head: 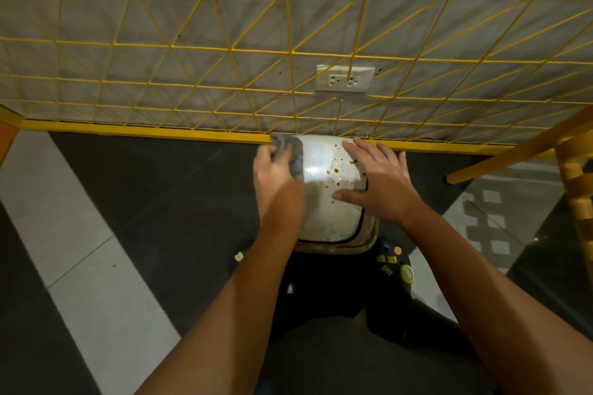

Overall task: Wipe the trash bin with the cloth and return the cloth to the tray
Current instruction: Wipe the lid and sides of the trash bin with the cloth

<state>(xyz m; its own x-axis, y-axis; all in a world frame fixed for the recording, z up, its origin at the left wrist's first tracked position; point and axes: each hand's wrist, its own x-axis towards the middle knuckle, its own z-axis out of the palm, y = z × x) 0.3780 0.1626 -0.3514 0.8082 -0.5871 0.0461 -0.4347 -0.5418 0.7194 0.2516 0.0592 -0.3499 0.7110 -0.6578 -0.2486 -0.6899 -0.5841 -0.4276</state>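
A trash bin with a shiny white lid stands on the floor against the wall, seen from above. Brown spots speckle the far right part of the lid. My left hand grips a grey cloth and presses it on the lid's far left corner. My right hand lies flat on the lid's right side, fingers spread, holding nothing. No tray is in view.
A yellow wire grid covers the grey wall, with a white socket behind it. A yellow wooden chair stands at the right. The floor is dark with pale tiles; a small yellow scrap lies left of the bin.
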